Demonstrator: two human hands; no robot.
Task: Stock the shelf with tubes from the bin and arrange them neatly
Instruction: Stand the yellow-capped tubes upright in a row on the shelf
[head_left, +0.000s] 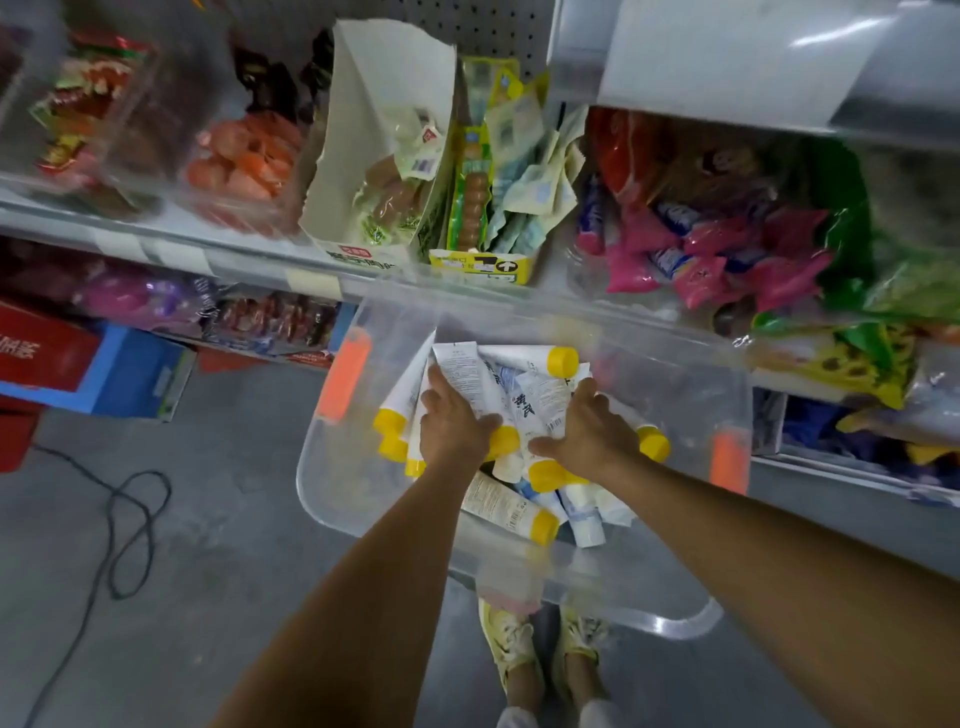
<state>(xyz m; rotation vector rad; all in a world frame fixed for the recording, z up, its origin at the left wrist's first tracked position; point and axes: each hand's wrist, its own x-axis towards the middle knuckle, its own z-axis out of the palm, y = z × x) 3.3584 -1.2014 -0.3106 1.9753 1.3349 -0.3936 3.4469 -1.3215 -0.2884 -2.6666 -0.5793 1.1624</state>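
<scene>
Left hand (454, 423) curls round tubes (460, 369) in bin (358, 483); right hand (589, 434), splayed wide, presses more toward it, likely bunching a load.

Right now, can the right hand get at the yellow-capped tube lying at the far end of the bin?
Probably yes. That tube lies uncovered on top of the pile, just beyond the right hand, which rests on the pile inside the open bin. Nothing stands between them.
</scene>
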